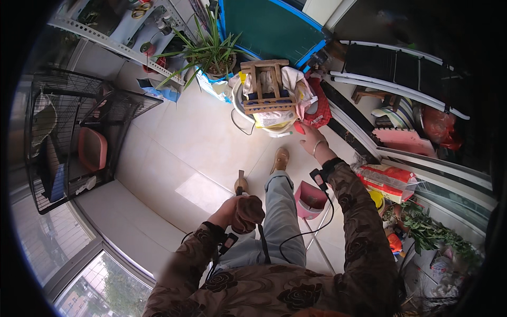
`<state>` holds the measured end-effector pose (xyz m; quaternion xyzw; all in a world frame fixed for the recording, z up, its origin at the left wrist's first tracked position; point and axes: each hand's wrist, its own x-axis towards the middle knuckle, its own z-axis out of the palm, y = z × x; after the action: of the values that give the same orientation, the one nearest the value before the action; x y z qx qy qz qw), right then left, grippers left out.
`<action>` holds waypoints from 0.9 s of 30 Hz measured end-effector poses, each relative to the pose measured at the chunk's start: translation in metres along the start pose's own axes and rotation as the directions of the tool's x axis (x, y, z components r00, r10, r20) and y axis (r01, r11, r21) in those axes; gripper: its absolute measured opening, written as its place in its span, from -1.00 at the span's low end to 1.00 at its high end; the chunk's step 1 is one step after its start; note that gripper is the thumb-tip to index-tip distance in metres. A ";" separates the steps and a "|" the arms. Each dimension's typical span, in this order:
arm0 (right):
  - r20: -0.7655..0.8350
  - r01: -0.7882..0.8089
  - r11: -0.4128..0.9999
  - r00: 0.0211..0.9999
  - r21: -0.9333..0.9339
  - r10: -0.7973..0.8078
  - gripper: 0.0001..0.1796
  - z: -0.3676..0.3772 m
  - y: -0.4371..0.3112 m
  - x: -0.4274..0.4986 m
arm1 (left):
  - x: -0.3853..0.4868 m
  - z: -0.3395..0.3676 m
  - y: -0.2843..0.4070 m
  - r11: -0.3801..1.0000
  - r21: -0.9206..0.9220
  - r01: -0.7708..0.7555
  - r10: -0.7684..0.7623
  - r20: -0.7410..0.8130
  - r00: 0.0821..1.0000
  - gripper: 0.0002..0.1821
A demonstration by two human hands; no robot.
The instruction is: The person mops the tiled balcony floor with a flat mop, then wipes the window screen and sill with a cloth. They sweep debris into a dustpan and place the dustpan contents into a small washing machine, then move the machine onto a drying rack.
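Note:
My left hand is in front of my waist, closed around a brown bundled thing that looks like cloth or a glove. A flat, narrow blade-like piece with a dark lower end sticks out beyond this hand; its grip is hidden. My right hand reaches forward, thumb apart, with a small red piece at its fingertips. Whether it grips or only touches that piece cannot be told. Just beyond stands a white tub heaped with bags and cloths, a small wooden stool lying on top. A red bag leans beside it.
A pink long-handled dustpan stands by my right leg. Left is a black wire cage; ahead are a potted plant, metal shelving and a blue-edged green board. A folded stepladder and red package lie right.

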<state>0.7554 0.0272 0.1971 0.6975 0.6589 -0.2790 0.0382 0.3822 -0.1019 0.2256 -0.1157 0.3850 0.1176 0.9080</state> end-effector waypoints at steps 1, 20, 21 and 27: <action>0.077 -0.071 0.996 0.994 -0.058 0.075 -0.27 0.007 -0.016 0.052 | -0.007 -0.016 0.000 0.962 0.235 -0.136 0.163 -0.095 0.982 -0.74; -0.309 0.145 0.924 0.951 0.353 -0.031 -0.59 -0.126 0.047 -0.020 | 0.103 0.044 0.043 0.997 -0.067 -0.029 0.018 -0.163 0.986 -0.56; -0.334 0.068 0.901 0.938 0.429 0.088 -0.58 -0.129 0.060 -0.049 | 0.112 0.054 0.052 0.998 -0.067 -0.011 0.002 -0.132 0.991 -0.60; 0.148 -0.439 0.208 0.648 0.874 0.747 -0.42 -0.009 0.218 -0.123 | 0.171 0.107 0.062 0.988 0.044 0.149 -0.138 -0.195 0.971 -0.57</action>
<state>0.9660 -0.1073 0.1900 0.8500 0.0982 -0.4148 -0.3094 0.5512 0.0107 0.1664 -0.1274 0.4645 0.0289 0.8759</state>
